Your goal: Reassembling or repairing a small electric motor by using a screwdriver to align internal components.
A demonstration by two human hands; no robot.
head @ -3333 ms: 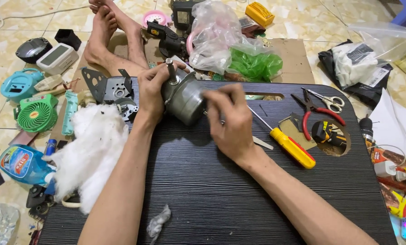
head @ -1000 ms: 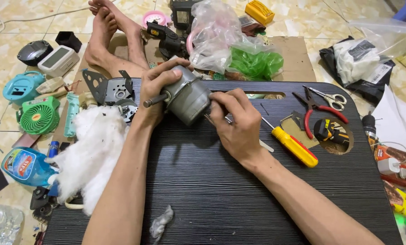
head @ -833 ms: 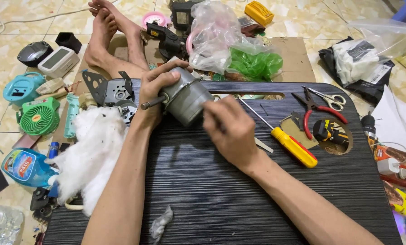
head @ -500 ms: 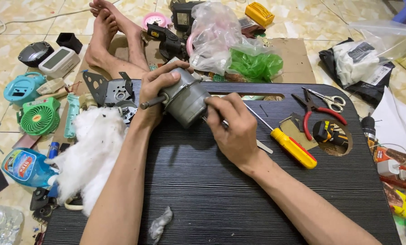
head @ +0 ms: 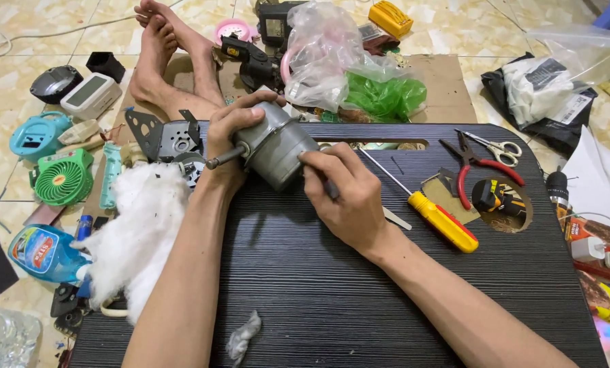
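Grey motor housing (head: 278,146): far edge of black board (head: 332,300), shaft pointing left. Left hand (head: 230,133) wrapped around it; right hand (head: 346,194) closed on a slim tool at its casing. Best kept braced, pressure light. Blue labelled bottle (head: 42,253) off near-left corner; black-and-white package (head: 543,92) beyond far-right corner.

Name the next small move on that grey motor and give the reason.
Probably keep rubbing along the housing. The left hand grips the grey motor above the black board, shaft pointing left, while the right hand presses something small and dark, too hidden to identify, against its side. The yellow screwdriver lies untouched.
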